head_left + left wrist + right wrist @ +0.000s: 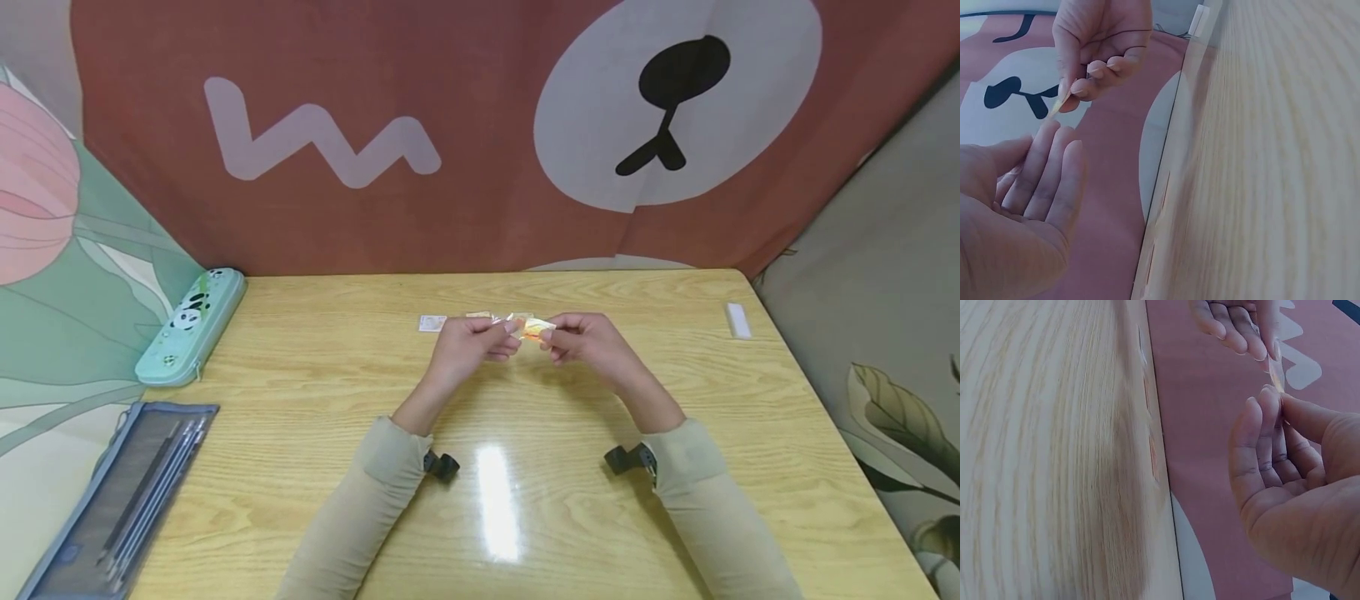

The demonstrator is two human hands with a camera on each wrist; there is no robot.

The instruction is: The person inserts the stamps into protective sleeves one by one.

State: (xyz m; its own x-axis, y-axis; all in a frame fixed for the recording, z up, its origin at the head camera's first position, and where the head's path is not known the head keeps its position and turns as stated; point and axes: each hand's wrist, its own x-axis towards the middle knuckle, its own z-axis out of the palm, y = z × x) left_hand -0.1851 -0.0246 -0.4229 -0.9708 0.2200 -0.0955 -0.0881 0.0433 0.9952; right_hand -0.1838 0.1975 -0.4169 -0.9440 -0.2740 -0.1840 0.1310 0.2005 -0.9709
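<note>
A small shiny card [536,328], yellow and orange with clear film at its left end, is held up between both hands above the back of the table. My left hand [467,346] pinches its clear end between thumb and index finger. On the opposite end, the thumb and index finger of my right hand [592,348] grip the coloured part. Seen edge-on in the right wrist view, the thin card [1277,374] spans the gap between the fingertips. A small pale printed card [432,323] lies flat just left of my left hand; more flat pieces behind the hands are partly hidden.
A mint panda pencil case [192,327] sits at the table's left edge. In front of it lies a blue-edged mesh pouch [131,492] with several pencils inside. Toward the back right is a small white block [738,321]. A brown bear-print cloth [480,225] hangs behind the wooden table [570,517].
</note>
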